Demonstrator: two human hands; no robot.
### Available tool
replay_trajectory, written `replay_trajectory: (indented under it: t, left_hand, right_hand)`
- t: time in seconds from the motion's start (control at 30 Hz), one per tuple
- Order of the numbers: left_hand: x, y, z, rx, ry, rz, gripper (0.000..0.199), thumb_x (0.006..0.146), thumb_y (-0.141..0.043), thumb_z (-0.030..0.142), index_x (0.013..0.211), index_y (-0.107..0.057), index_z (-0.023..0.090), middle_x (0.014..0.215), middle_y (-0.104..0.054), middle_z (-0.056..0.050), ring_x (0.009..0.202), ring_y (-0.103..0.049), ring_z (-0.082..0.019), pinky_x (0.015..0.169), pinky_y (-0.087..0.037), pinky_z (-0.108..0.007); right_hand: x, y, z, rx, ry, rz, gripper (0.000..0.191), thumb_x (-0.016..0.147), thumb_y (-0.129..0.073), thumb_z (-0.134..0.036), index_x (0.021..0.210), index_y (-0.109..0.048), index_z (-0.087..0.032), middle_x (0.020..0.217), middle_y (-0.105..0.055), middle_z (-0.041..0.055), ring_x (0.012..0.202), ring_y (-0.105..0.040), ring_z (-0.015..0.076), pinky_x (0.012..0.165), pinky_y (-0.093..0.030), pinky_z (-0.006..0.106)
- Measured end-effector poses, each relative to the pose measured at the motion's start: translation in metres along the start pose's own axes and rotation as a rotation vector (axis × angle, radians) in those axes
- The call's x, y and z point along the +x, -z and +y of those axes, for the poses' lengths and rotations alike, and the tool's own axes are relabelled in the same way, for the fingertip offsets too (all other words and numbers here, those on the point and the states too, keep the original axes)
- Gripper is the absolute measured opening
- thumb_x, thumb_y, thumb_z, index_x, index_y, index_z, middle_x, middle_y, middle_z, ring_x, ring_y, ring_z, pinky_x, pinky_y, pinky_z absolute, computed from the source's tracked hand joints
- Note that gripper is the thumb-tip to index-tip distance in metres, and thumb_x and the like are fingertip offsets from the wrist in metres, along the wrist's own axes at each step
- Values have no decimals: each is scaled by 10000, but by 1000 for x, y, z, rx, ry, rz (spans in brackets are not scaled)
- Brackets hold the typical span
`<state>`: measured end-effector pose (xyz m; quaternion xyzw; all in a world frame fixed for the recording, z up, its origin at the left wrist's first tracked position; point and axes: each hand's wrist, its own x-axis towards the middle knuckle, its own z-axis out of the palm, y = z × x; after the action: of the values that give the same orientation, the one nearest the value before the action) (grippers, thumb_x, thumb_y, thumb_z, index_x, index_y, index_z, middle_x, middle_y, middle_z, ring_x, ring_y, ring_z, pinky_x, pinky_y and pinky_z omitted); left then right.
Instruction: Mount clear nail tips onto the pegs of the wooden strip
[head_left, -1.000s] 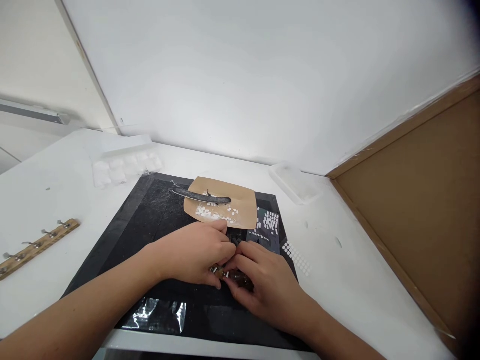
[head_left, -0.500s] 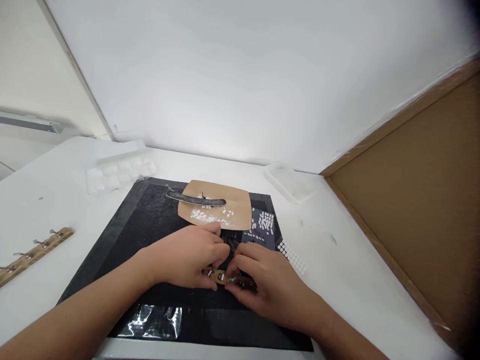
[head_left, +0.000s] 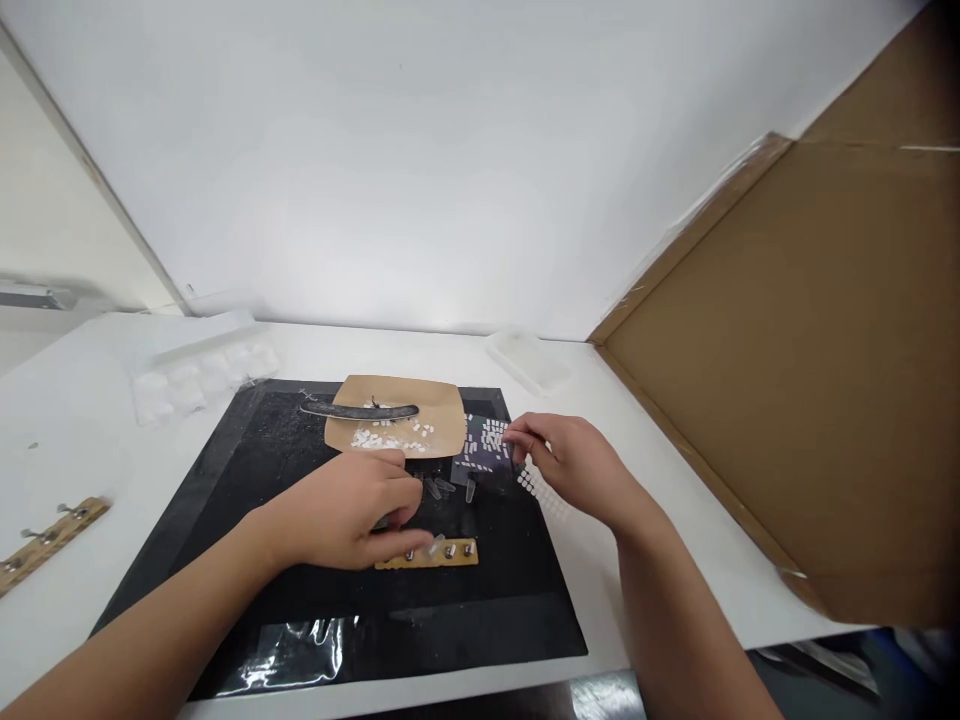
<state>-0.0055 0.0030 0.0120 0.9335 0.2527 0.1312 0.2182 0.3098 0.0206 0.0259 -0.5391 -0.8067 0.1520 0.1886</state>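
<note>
My left hand (head_left: 356, 510) is over the black mat, thumb and fingertips at the left part of a small wooden strip (head_left: 466, 553) with metal fittings; a clear piece (head_left: 435, 545) shows by the thumb tip. What its curled fingers hold is hidden. My right hand (head_left: 566, 460) has its fingers pinched at the right edge of a dark card (head_left: 480, 455) bearing small white pieces; anything between the fingertips is too small to name. Small clear pieces (head_left: 470, 490) lie between card and strip. A tan board (head_left: 446, 400) holds white bits and a dark curved file (head_left: 360, 411).
The black mat (head_left: 525, 580) covers the table's middle. A clear tray (head_left: 202, 375) stands at back left, a shallow one (head_left: 529, 362) at back right. Another wooden strip (head_left: 56, 540) lies left. A white dotted sheet (head_left: 544, 494) touches the mat's right edge; cardboard (head_left: 787, 380) stands right.
My right hand has left the wooden strip and moved up and right to the dark card. My left hand stays at the strip, which now shows more. The whole view has shifted.
</note>
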Motion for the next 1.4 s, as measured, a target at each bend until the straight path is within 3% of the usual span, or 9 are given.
replay_trajectory:
  t: [0.1,0.27,0.4,0.5,0.6,0.83,1.03,1.17,1.4]
  left_hand:
    - [0,-1,-4,114,-15,50,330,1095,-464,375,844,-580,194,755,-624,-30,721,-573,-187,659,-388,-309]
    - [-2,-8,-13,252,7,171,285,1105,-340,248,996,-594,178,798,-682,-51,679,-615,-191,648,-435,-302]
    - [-4,-11,-17,237,86,201,285,1078,-344,198,1270,-552,168,854,-739,-64,682,-677,-206,669,-511,-314]
    - [-5,-9,-15,239,117,166,324,1084,-347,213,1363,-506,174,962,-767,-96,789,-732,-236,749,-564,-352]
    - [-6,-7,-13,233,113,141,340,1113,-324,277,1402,-481,191,1162,-762,-146,992,-757,-290,856,-584,-408]
    - [-6,-6,-12,217,48,115,379,1119,-326,342,1437,-429,164,1039,-755,-115,935,-744,-308,824,-575,-437]
    - [-6,-6,-11,215,38,106,372,1124,-311,345,1429,-417,162,1016,-750,-103,921,-735,-299,810,-550,-417]
    - [-6,-5,-11,225,54,78,385,1123,-304,357,1440,-405,163,986,-742,-95,864,-724,-286,779,-531,-397]
    - [-5,-3,-9,266,80,57,374,1121,-298,383,1406,-444,191,1009,-754,-104,913,-747,-319,779,-527,-410]
  right_hand:
    - [-3,9,21,80,-92,-127,300,1073,-449,-248,1003,-741,-245,885,-810,-5,718,-695,174,672,-497,296]
    - [-13,15,50,122,-161,-127,371,994,-443,-124,1198,-737,-221,1093,-804,52,884,-733,188,789,-552,319]
    - [-20,19,55,147,-227,-224,261,1001,-603,-397,1116,-746,-211,1105,-780,100,934,-732,239,776,-559,345]
    - [-21,18,51,107,-318,-294,508,825,-804,-576,1156,-703,-204,1086,-754,108,930,-706,260,765,-540,340]
    - [-20,11,48,47,-382,-322,616,675,-911,-583,1105,-667,-215,1073,-728,85,891,-669,256,709,-496,328]
    - [-12,-2,52,73,-369,-313,420,623,-944,-379,875,-645,-229,922,-708,30,826,-625,234,628,-400,302]
    - [-7,-6,58,136,-328,-276,460,615,-934,-312,1012,-705,-269,923,-670,-5,801,-612,203,662,-420,291]
    - [-5,-8,62,176,-311,-274,423,621,-929,-302,1000,-742,-274,871,-626,-16,755,-585,184,651,-416,286]
    - [-1,-7,64,204,-270,-248,531,590,-953,-311,1096,-791,-299,995,-592,16,813,-566,195,728,-454,308]
